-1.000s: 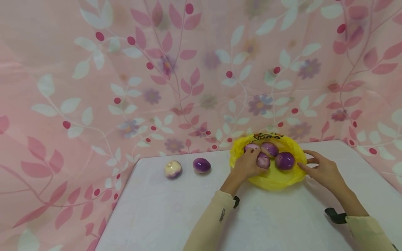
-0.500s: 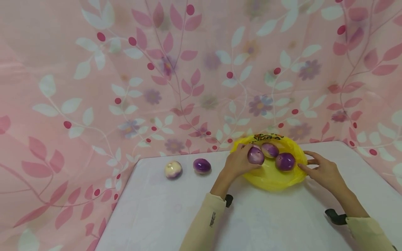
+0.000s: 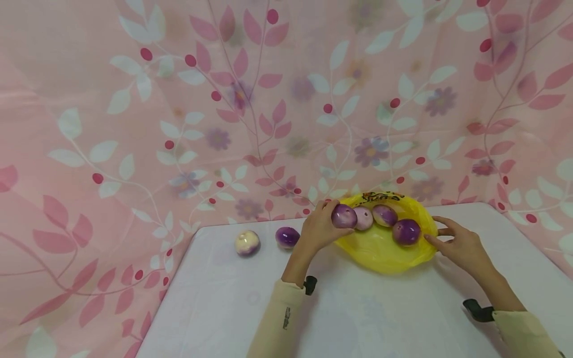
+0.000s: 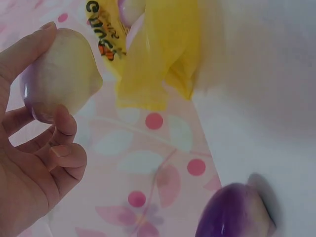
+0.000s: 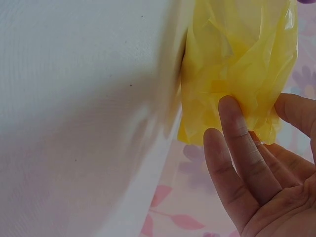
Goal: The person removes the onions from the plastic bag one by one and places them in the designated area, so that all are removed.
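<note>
In the head view my left hand (image 3: 319, 229) holds a purple-and-cream turnip (image 3: 344, 217) between thumb and fingers at the left rim of a yellow plastic bag (image 3: 385, 256). The left wrist view shows this turnip (image 4: 66, 74) raised, its pale pointed end outward. Inside the bag, which is spread wide, lie a pale pink turnip (image 3: 363, 219), a purple-and-white turnip (image 3: 385, 216) and a darker purple turnip (image 3: 406, 232). My right hand (image 3: 461, 246) holds the bag's right edge with thumb and fingers; in the right wrist view the yellow plastic (image 5: 232, 64) passes between them.
On the white-covered table (image 3: 215, 308), left of the bag, a cream turnip (image 3: 247, 243) and a dark purple turnip (image 3: 287, 237) stand in a row. My left wrist partly covers the purple one. A pink floral cloth (image 3: 286, 99) hangs behind the table.
My left hand has taken a turnip from among those in the bag and moved left with it to the rim. My right hand stays at the bag's right edge.
</note>
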`<state>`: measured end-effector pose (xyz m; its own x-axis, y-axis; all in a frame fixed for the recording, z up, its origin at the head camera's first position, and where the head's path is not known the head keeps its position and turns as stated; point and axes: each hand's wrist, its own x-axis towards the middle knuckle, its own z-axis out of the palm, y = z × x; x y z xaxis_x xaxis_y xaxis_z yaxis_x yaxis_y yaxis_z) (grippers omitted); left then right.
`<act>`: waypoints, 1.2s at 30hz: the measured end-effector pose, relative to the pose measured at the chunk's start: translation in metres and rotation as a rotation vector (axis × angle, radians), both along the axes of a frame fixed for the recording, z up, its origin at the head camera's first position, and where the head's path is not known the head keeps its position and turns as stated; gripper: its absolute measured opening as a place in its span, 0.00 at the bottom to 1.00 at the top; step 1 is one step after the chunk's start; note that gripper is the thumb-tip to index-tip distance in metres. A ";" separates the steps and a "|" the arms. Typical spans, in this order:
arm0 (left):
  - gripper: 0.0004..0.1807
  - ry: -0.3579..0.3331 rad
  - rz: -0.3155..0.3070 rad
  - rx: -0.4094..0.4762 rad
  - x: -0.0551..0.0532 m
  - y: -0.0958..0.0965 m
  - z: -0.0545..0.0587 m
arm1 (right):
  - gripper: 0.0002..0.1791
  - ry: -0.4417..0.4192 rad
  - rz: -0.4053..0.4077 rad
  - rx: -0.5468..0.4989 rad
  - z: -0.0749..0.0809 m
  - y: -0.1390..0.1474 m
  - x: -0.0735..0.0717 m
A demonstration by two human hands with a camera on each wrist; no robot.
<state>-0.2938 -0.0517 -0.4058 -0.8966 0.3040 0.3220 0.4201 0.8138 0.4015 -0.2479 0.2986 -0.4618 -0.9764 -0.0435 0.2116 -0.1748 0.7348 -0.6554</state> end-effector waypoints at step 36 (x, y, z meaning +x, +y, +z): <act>0.44 -0.011 0.205 0.175 0.000 -0.133 0.001 | 0.39 -0.022 -0.007 0.003 0.004 -0.003 0.002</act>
